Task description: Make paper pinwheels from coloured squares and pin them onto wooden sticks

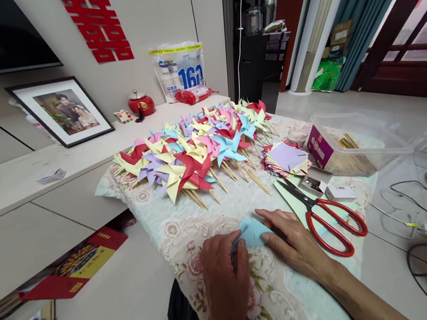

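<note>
A sheet of light blue paper (250, 232), partly folded, lies low over the near part of the flowered tablecloth (194, 289). My left hand (224, 270) pinches its left edge between thumb and curled fingers. At the right corner, my right hand (294, 236) has its thumb on the paper and the index finger stretched along the far side. Just right of that hand rest large scissors (324, 212) with red handles, blades slightly apart, on pale green paper (285, 194). Beyond the hands stand many finished paper pinwheels (194, 171) on thin sticks.
A stack of coloured paper squares (287, 157) lies behind the scissors. Beside it are small open boxes (316, 185) and a clear plastic bin (360, 157) holding sticks. Loose sticks (258, 181) lie near the pinwheels. A white cabinet (77, 177) runs along the wall.
</note>
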A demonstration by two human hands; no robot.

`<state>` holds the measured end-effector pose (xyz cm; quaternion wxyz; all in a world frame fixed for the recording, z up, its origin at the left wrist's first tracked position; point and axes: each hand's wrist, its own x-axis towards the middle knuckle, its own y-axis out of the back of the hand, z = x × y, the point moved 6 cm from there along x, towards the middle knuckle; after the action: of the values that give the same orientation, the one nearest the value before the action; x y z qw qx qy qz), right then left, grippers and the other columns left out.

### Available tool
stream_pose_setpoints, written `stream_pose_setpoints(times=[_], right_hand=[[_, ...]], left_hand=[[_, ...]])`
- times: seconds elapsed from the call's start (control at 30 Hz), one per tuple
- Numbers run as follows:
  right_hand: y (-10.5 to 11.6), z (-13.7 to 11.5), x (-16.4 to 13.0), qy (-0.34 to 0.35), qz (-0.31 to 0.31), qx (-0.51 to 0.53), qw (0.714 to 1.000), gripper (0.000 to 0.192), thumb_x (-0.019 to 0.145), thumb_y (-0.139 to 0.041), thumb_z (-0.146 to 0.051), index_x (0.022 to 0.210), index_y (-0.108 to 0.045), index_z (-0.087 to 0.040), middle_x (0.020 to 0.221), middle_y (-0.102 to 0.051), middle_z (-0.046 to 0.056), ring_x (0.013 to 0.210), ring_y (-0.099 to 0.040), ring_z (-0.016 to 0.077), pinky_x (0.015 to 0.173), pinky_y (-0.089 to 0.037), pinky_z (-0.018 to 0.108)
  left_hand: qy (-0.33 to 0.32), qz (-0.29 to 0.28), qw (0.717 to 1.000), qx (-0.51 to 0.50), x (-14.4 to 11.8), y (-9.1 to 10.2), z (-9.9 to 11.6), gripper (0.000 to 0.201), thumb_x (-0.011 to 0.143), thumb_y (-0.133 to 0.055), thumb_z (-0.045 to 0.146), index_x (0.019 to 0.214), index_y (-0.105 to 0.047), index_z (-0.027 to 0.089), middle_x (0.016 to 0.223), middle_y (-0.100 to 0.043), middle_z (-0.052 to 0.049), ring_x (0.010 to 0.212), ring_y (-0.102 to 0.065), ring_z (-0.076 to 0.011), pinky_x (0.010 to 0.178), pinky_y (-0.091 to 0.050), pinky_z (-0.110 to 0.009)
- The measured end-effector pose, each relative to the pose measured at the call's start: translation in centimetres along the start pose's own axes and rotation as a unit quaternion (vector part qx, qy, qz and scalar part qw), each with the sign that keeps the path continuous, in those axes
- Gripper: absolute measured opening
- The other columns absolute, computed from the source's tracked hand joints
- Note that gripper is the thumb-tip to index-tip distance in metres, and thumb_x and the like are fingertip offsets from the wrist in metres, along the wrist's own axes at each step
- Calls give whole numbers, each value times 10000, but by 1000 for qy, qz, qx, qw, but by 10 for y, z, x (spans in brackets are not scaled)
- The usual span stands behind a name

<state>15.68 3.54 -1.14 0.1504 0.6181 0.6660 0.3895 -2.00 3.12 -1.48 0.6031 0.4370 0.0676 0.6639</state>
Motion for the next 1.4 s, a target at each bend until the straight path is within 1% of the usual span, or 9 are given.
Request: stream_pose_setpoints(times=[0.13, 0.3, 0.47, 0.57, 0.73, 0.97, 1.13, 1.23, 1.4], right_hand=[[-2, 3, 3, -25, -7, 11, 1000, 397, 960, -573, -266, 1351, -553, -202, 909, -664, 39, 894, -606, 235, 857, -445, 420], [-6, 8, 5, -47, -4, 8, 999, 415, 932, -615, -281, 1331, -579, -174, 874, -651, 40, 859, -595, 239, 846, -430, 431], [-7, 10, 6, -62, 1, 29, 998, 386, 957, -575, -302, 1326, -587, -187, 900, -677, 52, 889, -603, 243, 842, -436, 418], [-7, 11, 8, -65, 14, 26, 997, 353, 961, -563, -287, 1297, -614, -193, 870, -684, 51, 896, -598, 249, 826, -445, 415], [-5, 10, 9, -52, 36, -2, 998, 326, 921, -605, -246, 1240, -651, -193, 842, -685, 49, 899, -586, 261, 806, -461, 421], [-5, 7, 9, -38, 39, -36, 998, 325, 909, -602, -215, 1232, -637, -202, 835, -674, 45, 883, -583, 260, 796, -468, 426], [-6, 7, 8, -32, 34, -53, 998, 340, 898, -609, -193, 1237, -635, -189, 858, -673, 54, 898, -574, 266, 814, -462, 437], [-7, 6, 7, -24, 32, -56, 998, 355, 888, -619, -179, 1242, -640, -192, 878, -680, 61, 920, -568, 272, 827, -460, 446], [-7, 3, 6, -12, 32, -54, 998, 303, 892, -610, -168, 1187, -668, -205, 937, -692, 74, 960, -561, 281, 848, -461, 464]], left_hand=[[17, 13, 1000, -9, 0, 3, -2, 155, 905, -596, 198, 1032, -683, 215, 912, -700, -43, 888, -604, -233, 800, -484, -395], [43, 17, 999, 10, 1, 3, -4, 185, 875, -605, 195, 1036, -692, 217, 786, -665, -16, 793, -601, -228, 746, -477, -385], [51, 1, 998, 38, 2, -2, -4, 215, 861, -589, 176, 1046, -689, 217, 758, -659, -15, 776, -594, -238, 743, -450, -395], [59, 7, 996, 62, 1, -3, -3, 209, 864, -567, 169, 1030, -686, 215, 774, -668, -26, 786, -589, -246, 752, -430, -401], [50, 4, 993, 105, 0, -4, 0, 193, 865, -556, 160, 1008, -676, 210, 805, -679, -46, 821, -579, -267, 751, -408, -409], [48, -15, 987, 153, -1, -7, 0, 208, 859, -567, 145, 1031, -669, 203, 875, -673, -61, 840, -566, -280, 740, -396, -412], [53, -11, 987, 153, 0, -5, 4, 247, 833, -579, 103, 1043, -679, 187, 947, -664, -83, 891, -583, -296, 759, -418, -425], [40, -6, 990, 138, 1, -5, 6, 272, 829, -576, 79, 1045, -689, 200, 981, -660, -83, 901, -591, -285, 776, -431, -425], [4, 6, 994, 111, 2, -4, 10, 246, 840, -565, 49, 938, -713, 219, 979, -680, -68, 897, -586, -264, 804, -448, -426]])
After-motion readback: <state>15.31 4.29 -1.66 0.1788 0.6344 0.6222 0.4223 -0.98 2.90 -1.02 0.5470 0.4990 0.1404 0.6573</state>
